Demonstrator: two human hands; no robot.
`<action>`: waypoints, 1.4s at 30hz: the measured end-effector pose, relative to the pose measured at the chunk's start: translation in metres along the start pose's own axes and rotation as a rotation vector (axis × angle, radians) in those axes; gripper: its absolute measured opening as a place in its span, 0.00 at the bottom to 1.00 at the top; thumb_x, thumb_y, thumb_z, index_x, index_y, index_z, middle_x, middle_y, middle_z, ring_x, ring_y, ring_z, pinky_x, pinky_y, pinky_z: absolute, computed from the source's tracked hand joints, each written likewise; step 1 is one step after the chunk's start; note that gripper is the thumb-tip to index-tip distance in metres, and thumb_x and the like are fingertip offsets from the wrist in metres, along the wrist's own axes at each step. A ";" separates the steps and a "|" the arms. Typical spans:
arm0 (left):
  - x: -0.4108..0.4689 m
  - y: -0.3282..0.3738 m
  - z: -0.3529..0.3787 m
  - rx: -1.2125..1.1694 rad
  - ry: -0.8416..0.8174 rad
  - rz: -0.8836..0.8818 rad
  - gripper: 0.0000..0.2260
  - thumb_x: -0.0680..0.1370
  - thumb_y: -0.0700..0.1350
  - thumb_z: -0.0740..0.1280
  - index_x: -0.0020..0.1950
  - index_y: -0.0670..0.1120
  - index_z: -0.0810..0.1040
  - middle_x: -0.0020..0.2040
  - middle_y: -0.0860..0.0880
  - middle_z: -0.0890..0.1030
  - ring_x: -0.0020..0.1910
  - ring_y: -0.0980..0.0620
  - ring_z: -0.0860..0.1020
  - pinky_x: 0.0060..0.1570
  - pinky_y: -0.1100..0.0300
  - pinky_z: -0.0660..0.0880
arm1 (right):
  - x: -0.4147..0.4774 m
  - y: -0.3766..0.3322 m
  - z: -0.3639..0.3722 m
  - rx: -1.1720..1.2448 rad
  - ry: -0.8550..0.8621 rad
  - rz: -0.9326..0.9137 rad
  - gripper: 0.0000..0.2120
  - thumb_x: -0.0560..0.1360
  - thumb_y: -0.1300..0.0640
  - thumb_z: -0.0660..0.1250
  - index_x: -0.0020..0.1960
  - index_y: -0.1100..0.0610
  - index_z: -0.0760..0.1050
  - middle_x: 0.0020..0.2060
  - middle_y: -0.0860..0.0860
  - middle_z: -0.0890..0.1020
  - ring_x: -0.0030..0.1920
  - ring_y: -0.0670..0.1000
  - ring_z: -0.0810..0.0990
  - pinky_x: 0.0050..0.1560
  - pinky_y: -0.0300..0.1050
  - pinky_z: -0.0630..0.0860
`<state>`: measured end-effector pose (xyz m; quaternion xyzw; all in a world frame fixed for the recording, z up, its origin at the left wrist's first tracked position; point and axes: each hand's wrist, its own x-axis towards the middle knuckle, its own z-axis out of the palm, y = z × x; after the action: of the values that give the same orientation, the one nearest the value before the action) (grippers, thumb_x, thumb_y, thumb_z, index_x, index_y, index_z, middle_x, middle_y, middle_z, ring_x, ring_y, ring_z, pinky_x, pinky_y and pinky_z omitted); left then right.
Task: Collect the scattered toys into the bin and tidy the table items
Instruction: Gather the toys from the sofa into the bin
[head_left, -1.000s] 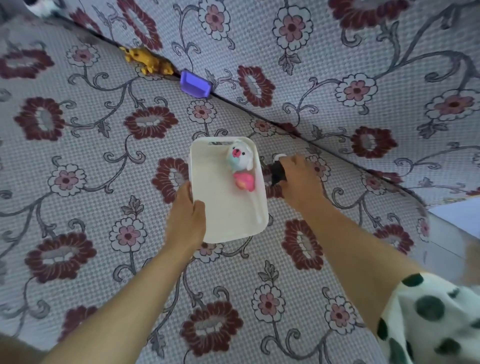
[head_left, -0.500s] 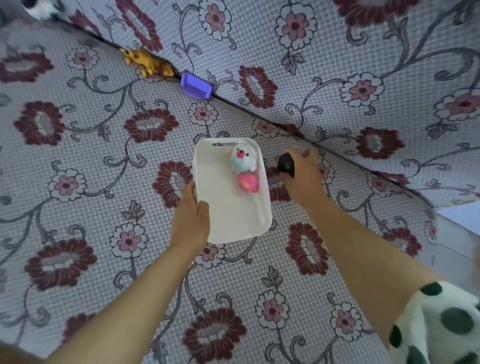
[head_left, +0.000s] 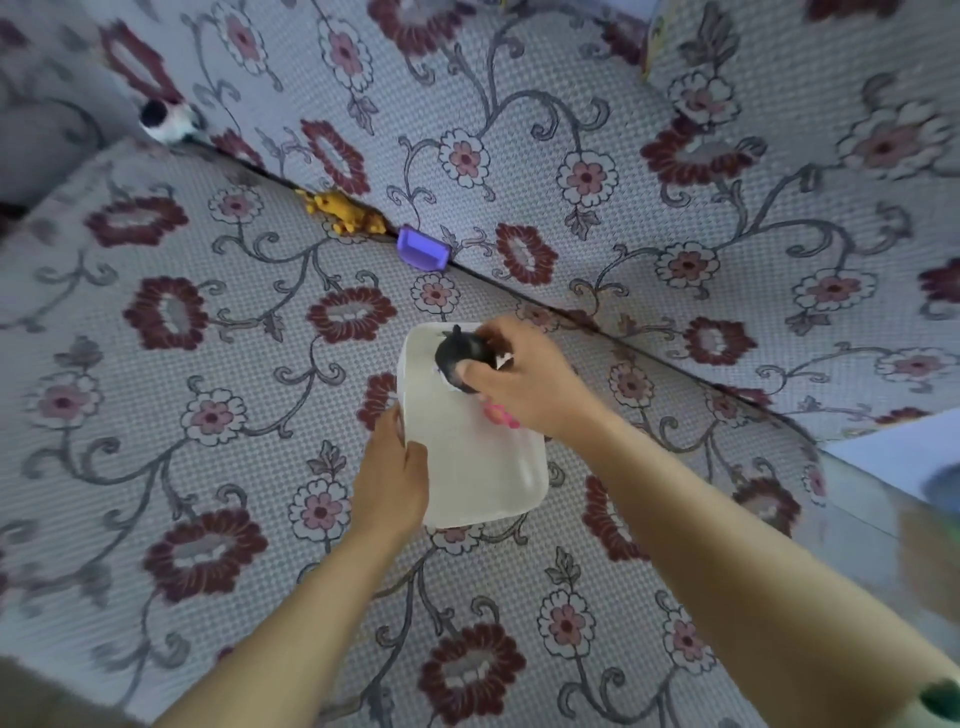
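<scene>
A white plastic bin (head_left: 483, 467) rests on the flowered sofa seat. My left hand (head_left: 392, 470) grips its left rim. My right hand (head_left: 524, 379) holds a black toy (head_left: 460, 356) over the far end of the bin. A pink toy (head_left: 500, 415) peeks out from under my right hand inside the bin; the white and blue plush seen earlier is hidden. A yellow toy animal (head_left: 345, 212) and a purple block (head_left: 422, 249) lie in the crease at the sofa back. A black and white toy (head_left: 165, 118) sits further left in the crease.
The sofa backrest (head_left: 675, 156) rises behind the seat, with the same flower pattern. A pale table or box edge (head_left: 893, 457) shows at the right. The seat cushion (head_left: 156, 415) stretches wide to the left of the bin.
My right hand lifted the black toy from the seat right of the bin and carried it left over the bin's far end. The camera tilted, so more of the backrest shows.
</scene>
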<state>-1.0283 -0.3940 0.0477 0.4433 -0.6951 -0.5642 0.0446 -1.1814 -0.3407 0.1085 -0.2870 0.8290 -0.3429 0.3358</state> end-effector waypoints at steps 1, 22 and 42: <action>-0.001 0.000 -0.012 0.000 -0.010 0.010 0.16 0.79 0.36 0.54 0.64 0.50 0.66 0.50 0.56 0.74 0.47 0.58 0.76 0.41 0.59 0.73 | 0.000 -0.011 0.013 -0.033 -0.004 0.005 0.14 0.72 0.51 0.69 0.54 0.55 0.73 0.47 0.52 0.80 0.40 0.55 0.79 0.39 0.50 0.76; 0.016 -0.041 -0.229 0.061 -0.072 0.037 0.12 0.80 0.39 0.55 0.54 0.57 0.64 0.47 0.59 0.74 0.46 0.54 0.76 0.44 0.52 0.75 | 0.028 -0.142 0.190 -0.384 0.234 -0.085 0.19 0.77 0.53 0.65 0.67 0.55 0.70 0.62 0.53 0.72 0.59 0.56 0.74 0.56 0.52 0.74; 0.153 -0.023 -0.189 -0.007 0.054 -0.074 0.14 0.80 0.37 0.54 0.61 0.53 0.65 0.45 0.60 0.71 0.43 0.59 0.73 0.38 0.58 0.71 | 0.190 -0.039 0.094 -0.545 0.300 0.069 0.07 0.78 0.59 0.60 0.48 0.60 0.76 0.45 0.57 0.78 0.45 0.58 0.78 0.40 0.47 0.71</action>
<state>-1.0010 -0.6361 0.0296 0.4837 -0.6747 -0.5558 0.0441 -1.2170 -0.5333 0.0191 -0.2841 0.9401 -0.1349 0.1317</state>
